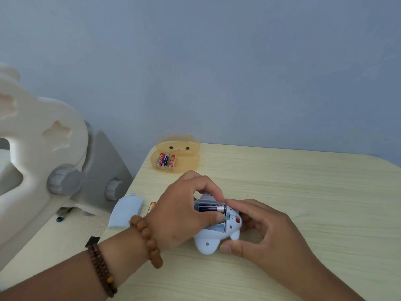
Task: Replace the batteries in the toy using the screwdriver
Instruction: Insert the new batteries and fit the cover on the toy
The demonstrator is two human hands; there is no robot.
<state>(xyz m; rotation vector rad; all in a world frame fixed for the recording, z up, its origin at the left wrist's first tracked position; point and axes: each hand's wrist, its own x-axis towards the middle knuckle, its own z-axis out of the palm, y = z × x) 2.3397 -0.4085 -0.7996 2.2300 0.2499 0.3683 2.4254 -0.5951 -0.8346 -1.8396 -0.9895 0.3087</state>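
**A:** What is closest to us?
**B:** Two arms are reaching in from 6 o'clock. The left wrist is wearing brown bead bracelets.

**A:** What are the hands doing?
**B:** The left hand is curling over the toy. Its grip is pinching a dark battery, with a finger above and the thumb below. The battery is lying in the toy's open battery hole. The right hand is sitting at 3 o'clock from the toy. Its grip is clamping the toy, with the thumb pressing a round foot and the fingers curling round the far side.

**A:** Where is the toy?
**B:** It is lying underside up on the pale wood worktop, between both hands.

**A:** What is lying beside it?
**B:** At 9 o'clock from the toy, a light blue lid is lying flat. Just beside the lid, an orange battery is peeking out from behind the left hand.

**A:** And farther back?
**B:** At 11 o'clock, a yellow see-through box is standing open. Three batteries are lying in it side by side. Off the worktop at 9 o'clock, a big white plastic thing with grey knobs is standing. A blue-grey wall is filling the back.
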